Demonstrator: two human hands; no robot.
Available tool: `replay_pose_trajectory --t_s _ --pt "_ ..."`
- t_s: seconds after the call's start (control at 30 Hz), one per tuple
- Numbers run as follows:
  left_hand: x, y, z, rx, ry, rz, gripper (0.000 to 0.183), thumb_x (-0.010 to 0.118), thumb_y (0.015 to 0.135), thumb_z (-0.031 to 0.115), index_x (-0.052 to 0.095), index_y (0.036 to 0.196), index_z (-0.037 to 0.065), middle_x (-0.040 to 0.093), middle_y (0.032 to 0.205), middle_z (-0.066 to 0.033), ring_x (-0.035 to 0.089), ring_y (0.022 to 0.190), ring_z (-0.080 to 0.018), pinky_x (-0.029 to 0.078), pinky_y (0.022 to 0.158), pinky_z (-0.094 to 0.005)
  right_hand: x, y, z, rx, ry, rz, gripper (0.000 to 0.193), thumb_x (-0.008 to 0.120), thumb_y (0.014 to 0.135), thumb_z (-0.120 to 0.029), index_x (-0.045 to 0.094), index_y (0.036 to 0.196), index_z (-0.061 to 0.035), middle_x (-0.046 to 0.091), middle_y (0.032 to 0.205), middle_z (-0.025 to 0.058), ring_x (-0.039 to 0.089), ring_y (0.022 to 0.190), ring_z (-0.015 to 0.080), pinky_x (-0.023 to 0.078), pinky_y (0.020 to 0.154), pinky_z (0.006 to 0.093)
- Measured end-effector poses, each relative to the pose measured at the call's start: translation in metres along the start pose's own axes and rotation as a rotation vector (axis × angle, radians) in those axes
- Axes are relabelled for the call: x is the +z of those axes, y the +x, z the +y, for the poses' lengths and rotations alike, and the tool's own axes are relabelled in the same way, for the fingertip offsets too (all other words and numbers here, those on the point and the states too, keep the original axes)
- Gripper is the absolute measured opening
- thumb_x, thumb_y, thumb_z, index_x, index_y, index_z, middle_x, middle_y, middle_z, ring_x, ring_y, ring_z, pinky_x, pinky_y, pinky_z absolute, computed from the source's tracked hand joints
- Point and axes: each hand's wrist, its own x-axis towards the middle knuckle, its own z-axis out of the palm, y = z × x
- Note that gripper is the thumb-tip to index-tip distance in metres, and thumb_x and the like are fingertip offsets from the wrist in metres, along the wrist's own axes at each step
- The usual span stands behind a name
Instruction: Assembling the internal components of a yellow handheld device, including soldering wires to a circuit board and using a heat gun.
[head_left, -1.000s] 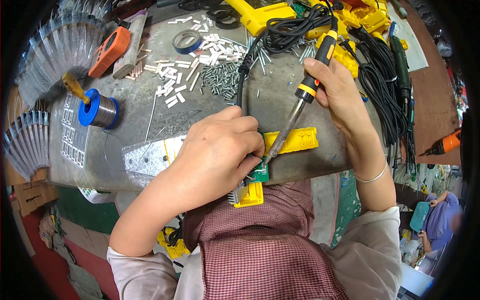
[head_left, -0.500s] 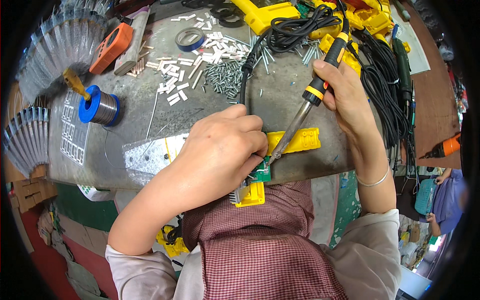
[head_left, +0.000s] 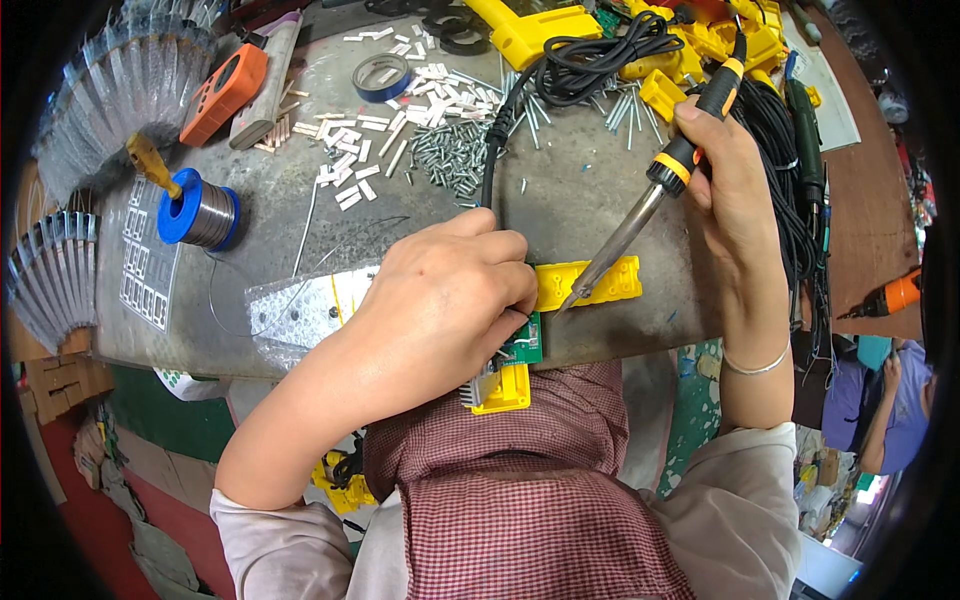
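My right hand [head_left: 735,165] grips a soldering iron [head_left: 672,165] with a black and orange handle. Its metal tip slants down to the left and ends just right of the green circuit board [head_left: 527,342], apart from it. Over the board, my left hand [head_left: 455,290] is closed, fingers curled and pinched together; what they hold is hidden beneath them. Yellow plastic housing with a grey finned metal piece [head_left: 480,388] shows below the board. Behind the soldering tip lies a yellow casing half [head_left: 600,281]. A black cable [head_left: 489,170] runs down behind my left hand.
A blue spool of solder wire [head_left: 200,212] stands at left, beside an orange device [head_left: 225,93]. Screws [head_left: 450,158], white pieces [head_left: 350,165] and blue tape [head_left: 381,78] lie at the back. Coiled black cables [head_left: 765,170] hang at right. Another person [head_left: 900,400] is at far right.
My right hand has moved right and slightly up, drawing the soldering iron's tip off the circuit board. My left hand stays put. The other person at far right has shifted.
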Motion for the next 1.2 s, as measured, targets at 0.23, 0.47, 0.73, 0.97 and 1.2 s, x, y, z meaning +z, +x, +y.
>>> replay_pose_trajectory --t_s 0.23,0.47,0.73,0.97,1.2 --pt "0.001 -0.001 -0.001 0.019 0.03 0.019 0.015 0.075 0.064 0.005 0.064 0.074 0.008 0.056 0.077 -0.0053 0.055 0.078 -0.0272 0.047 0.066 -0.0386 -0.001 0.016 -0.031 -0.266 0.025 0.158 0.021 0.066 0.09 -0.027 0.056 0.085 -0.0085 0.048 0.066 -0.0062 0.032 0.047 0.0003 0.022 0.043 0.0196" --pt "0.0 -0.007 -0.002 0.024 0.053 0.039 0.013 0.074 0.067 0.008 0.063 0.074 0.009 0.056 0.078 -0.0036 0.056 0.078 -0.0257 0.048 0.066 -0.0378 0.082 0.093 -0.055 -0.55 -0.053 -0.1 0.031 0.065 0.094 -0.028 0.067 0.115 -0.0044 0.069 0.09 0.0048 0.062 0.074 0.0077 0.049 0.065 0.0221" --pt "0.003 -0.001 -0.001 0.076 0.044 0.028 0.012 0.072 0.069 0.01 0.063 0.077 0.008 0.054 0.079 -0.0044 0.056 0.078 -0.026 0.049 0.066 -0.0382 0.181 0.194 -0.019 -0.92 -0.408 -0.144 0.033 0.067 0.087 -0.013 0.062 0.119 -0.0071 0.069 0.097 0.0162 0.067 0.089 0.0314 0.052 0.079 0.0368" --pt "0.001 -0.003 -0.002 0.083 0.019 -0.018 0.014 0.071 0.071 0.011 0.063 0.081 0.008 0.053 0.083 -0.0043 0.054 0.082 -0.0253 0.046 0.069 -0.0371 0.155 0.194 -0.009 -0.596 -0.583 -0.253 0.051 0.045 0.082 0.006 0.056 0.131 0.0007 0.067 0.121 0.0179 0.063 0.116 0.0257 0.047 0.101 0.033" --pt "0.004 -0.008 -0.001 0.06 0.043 0.008 0.012 0.071 0.071 0.011 0.063 0.079 0.009 0.052 0.082 -0.005 0.053 0.08 -0.0253 0.046 0.068 -0.0368 0.014 0.125 -0.014 -0.571 -1.121 -0.44 0.045 0.058 0.073 0.0 0.063 0.117 -0.0035 0.067 0.113 0.0176 0.063 0.108 0.0347 0.048 0.096 0.0412"
